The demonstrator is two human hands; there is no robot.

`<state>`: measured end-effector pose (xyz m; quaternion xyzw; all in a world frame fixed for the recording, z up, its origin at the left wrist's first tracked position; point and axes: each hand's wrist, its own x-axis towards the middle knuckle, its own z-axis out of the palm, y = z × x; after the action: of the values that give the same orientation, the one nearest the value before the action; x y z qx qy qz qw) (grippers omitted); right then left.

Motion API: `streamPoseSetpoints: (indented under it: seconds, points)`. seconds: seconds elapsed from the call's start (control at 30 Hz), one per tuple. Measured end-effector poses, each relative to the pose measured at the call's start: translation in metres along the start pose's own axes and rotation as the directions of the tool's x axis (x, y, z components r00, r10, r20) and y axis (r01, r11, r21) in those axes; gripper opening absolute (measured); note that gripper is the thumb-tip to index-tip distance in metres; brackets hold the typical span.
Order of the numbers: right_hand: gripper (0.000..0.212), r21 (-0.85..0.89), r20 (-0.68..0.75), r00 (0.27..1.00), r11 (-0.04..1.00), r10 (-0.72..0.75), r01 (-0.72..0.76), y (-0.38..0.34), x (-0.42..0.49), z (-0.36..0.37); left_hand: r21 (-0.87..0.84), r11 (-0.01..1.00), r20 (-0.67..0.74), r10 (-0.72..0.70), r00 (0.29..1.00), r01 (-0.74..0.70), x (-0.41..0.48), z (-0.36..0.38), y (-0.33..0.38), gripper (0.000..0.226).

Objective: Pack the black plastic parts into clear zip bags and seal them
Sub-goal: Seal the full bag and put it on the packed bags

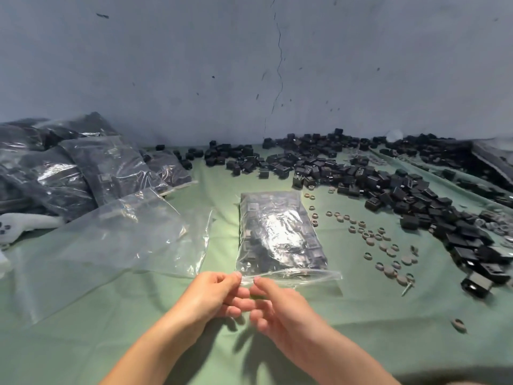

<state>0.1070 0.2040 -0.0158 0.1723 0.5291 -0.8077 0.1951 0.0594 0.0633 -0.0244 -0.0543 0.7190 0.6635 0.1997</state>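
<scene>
A clear zip bag [277, 234] filled with black plastic parts lies on the green cloth in the middle, its zip edge [299, 275] turned toward me. My left hand [219, 293] pinches the left end of that zip edge between thumb and fingers. My right hand [274, 304] pinches the same edge just to the right of it. Loose black parts [388, 187] lie in a long heap from the back centre to the right.
Empty clear bags [116, 234] lie spread at the left. Several filled bags [69, 168] are piled at the far left. Small grey rings and caps [383, 245] are scattered right of the bag. A white game controller [16, 223] lies at the left edge. A grey wall stands behind.
</scene>
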Motion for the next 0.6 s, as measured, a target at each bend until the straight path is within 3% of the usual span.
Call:
streamPoseSetpoints:
  seconds: [0.1, 0.17, 0.6]
  points:
    - [0.023, 0.249, -0.074, 0.997, 0.968, -0.013, 0.032, -0.006, 0.013, 0.012, 0.003, 1.000, 0.010, -0.001, 1.000, 0.001, 0.002, -0.002, 0.000, 0.031]
    - [0.026, 0.311, -0.099, 0.995, 0.950, -0.006, 0.037, -0.008, 0.020, 0.014, 0.004, 1.000, -0.008, 0.012, 1.000, -0.012, 0.004, -0.001, 0.000, 0.029]
    - [0.026, 0.169, -0.183, 0.980, 0.979, -0.080, 0.112, 0.004, 0.028, 0.016, -0.006, 0.999, -0.045, 0.051, 0.998, -0.051, 0.004, 0.006, -0.003, 0.025]
